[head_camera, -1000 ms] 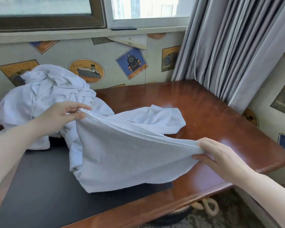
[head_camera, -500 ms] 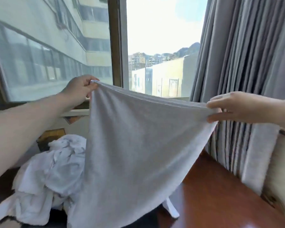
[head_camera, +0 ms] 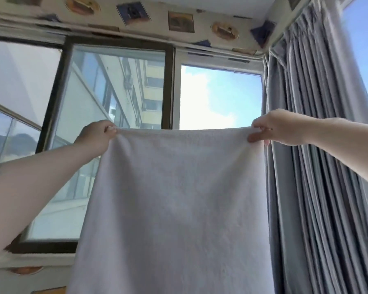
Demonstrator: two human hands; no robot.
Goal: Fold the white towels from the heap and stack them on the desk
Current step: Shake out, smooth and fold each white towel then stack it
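Left hand [head_camera: 97, 135] and right hand [head_camera: 273, 129] are each pinching 1 top corner of white towel [head_camera: 174, 209], spreading it; next probably bringing corners together.

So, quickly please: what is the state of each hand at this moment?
Left hand: closed, pinching the top left corner of the white towel.
Right hand: closed, pinching the towel's top right corner.

A dark-framed sliding glass window [head_camera: 115, 98] looks out on a pale multi-storey building [head_camera: 136, 92] and blue sky with white cloud [head_camera: 219, 98], a pleated grey curtain [head_camera: 319, 166] hangs at the right, and patterned wallpaper with framed emblems [head_camera: 179, 21] runs above the window.
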